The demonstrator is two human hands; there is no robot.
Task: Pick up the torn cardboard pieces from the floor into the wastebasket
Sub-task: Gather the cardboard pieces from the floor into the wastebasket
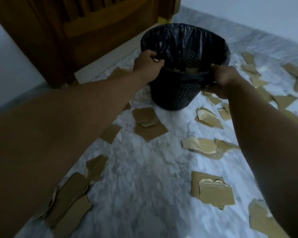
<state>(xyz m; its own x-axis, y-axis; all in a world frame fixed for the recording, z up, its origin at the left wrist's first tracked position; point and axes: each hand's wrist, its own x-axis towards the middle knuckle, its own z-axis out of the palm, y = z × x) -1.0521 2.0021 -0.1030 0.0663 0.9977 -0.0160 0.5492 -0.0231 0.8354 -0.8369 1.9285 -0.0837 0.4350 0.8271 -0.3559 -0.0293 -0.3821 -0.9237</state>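
A black mesh wastebasket (172, 95) lined with a dark plastic bag stands on the marble floor, tilted toward me. My left hand (147, 65) grips its near-left rim. My right hand (225, 79) grips the near-right rim and bag edge. A few brown scraps show inside the basket. Several torn cardboard pieces lie scattered on the floor: a stacked pair (149, 123) just in front of the basket, pale pieces (200, 145) to the right, a layered piece (213, 191) lower right, and a pile (70, 201) lower left under my forearm.
A dark wooden door and frame (72, 36) stand behind the basket at the left. More cardboard scraps (265, 79) spread toward the right wall. White walls bound the floor at left and far right.
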